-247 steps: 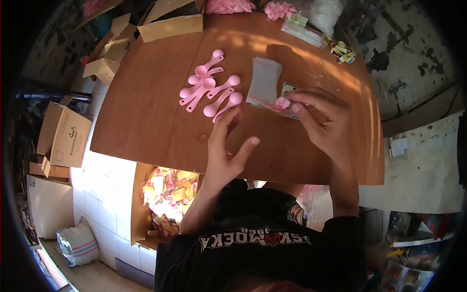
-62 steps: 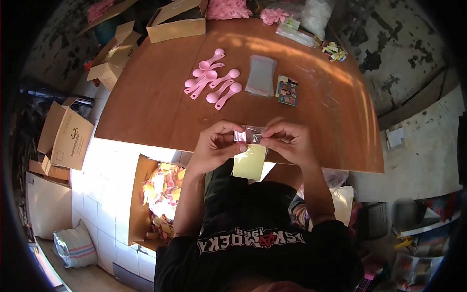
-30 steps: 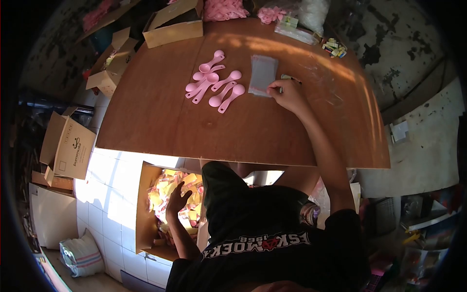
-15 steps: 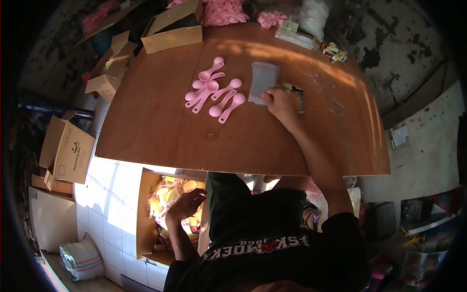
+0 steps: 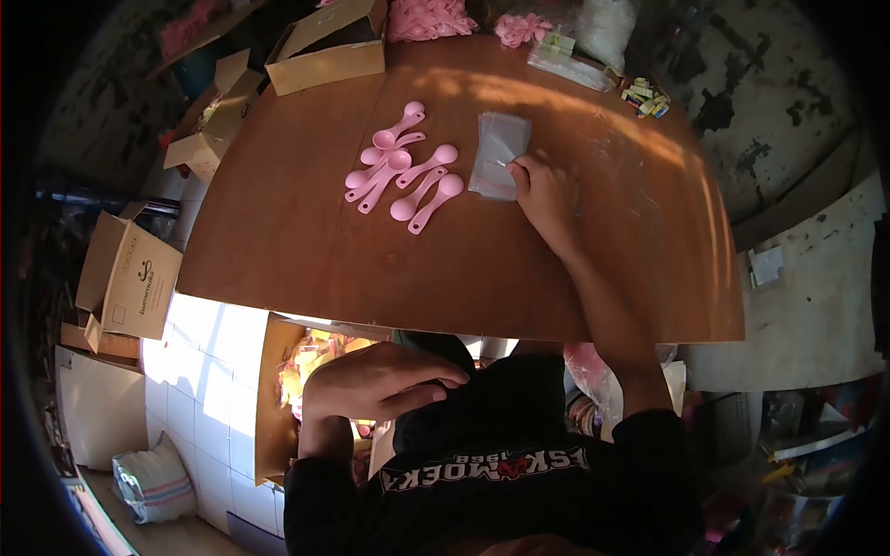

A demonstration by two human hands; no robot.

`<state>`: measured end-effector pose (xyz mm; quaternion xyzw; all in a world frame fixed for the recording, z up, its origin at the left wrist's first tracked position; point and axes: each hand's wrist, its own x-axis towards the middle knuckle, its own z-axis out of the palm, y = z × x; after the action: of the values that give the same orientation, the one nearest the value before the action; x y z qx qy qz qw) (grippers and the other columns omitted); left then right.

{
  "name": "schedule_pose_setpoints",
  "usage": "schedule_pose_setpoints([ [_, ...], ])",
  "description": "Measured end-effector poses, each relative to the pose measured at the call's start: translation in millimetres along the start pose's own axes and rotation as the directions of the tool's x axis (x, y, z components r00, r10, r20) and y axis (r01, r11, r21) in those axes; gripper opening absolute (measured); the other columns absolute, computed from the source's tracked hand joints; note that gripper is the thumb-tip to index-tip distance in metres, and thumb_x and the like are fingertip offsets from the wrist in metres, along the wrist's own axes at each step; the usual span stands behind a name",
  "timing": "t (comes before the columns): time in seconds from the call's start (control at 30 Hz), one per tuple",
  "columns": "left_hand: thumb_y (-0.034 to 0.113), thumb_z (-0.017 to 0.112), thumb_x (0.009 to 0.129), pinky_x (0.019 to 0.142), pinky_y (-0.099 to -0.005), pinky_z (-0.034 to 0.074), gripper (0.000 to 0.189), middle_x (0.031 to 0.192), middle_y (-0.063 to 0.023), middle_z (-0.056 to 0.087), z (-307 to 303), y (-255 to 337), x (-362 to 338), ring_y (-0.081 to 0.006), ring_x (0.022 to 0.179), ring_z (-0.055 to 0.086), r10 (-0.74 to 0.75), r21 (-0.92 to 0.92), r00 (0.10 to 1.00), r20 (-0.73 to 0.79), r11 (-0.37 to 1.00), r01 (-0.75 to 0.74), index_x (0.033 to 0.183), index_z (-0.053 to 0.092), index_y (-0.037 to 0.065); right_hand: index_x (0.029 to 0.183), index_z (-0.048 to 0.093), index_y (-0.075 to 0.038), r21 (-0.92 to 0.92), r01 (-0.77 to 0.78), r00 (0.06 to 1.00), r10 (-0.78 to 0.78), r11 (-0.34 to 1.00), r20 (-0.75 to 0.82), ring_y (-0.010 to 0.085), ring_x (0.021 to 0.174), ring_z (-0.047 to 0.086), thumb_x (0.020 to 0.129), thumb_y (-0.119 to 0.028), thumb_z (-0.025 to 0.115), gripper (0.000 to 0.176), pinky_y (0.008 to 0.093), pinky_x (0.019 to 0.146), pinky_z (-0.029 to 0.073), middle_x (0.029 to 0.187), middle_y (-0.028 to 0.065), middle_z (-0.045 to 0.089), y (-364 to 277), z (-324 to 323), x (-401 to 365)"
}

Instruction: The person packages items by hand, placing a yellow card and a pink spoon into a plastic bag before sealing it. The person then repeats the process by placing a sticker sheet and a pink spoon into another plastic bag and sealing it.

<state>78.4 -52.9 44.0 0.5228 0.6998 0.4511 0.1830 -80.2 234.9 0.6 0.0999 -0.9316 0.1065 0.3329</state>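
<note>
One stack of bags [image 5: 501, 148] lay on the table [image 5: 445, 287], spoons [image 5: 399, 160] left of it. At its right edge, the right hand [image 5: 547, 192] held thumb and forefinger together; a grip on a bag could not be confirmed. A light edge pinch probably best separated one. Well apart from the stack, the left hand [image 5: 375, 382] rested loosely, thumb parted from fingers.

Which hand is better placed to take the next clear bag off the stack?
Right, I'd say: the right hand is at the near right edge of the stack, fingers touching it or just above. The left hand is off the table, near the box.
</note>
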Motion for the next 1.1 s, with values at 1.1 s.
schedule_pose_setpoints([
  [1.1, -0.014, 0.059, 0.071, 0.091, -0.039, 0.044, 0.048, 0.128, -0.0139, 0.052, -87.9, -116.0, 151.1, -0.0325, 0.115, 0.052, 0.092, 0.449, 0.905, -0.416, 0.886, 0.116, 0.115, 0.058, 0.004, 0.078, 0.069, -0.011, 0.374, 0.133, 0.989, -0.148, 0.918, 0.012, 0.0242, 0.073, 0.055, 0.081, -0.021, 0.07, 0.01, 0.0396, 0.071, 0.039, 0.073, 0.0034, 0.062, 3.2, -32.4, 1.2],
])
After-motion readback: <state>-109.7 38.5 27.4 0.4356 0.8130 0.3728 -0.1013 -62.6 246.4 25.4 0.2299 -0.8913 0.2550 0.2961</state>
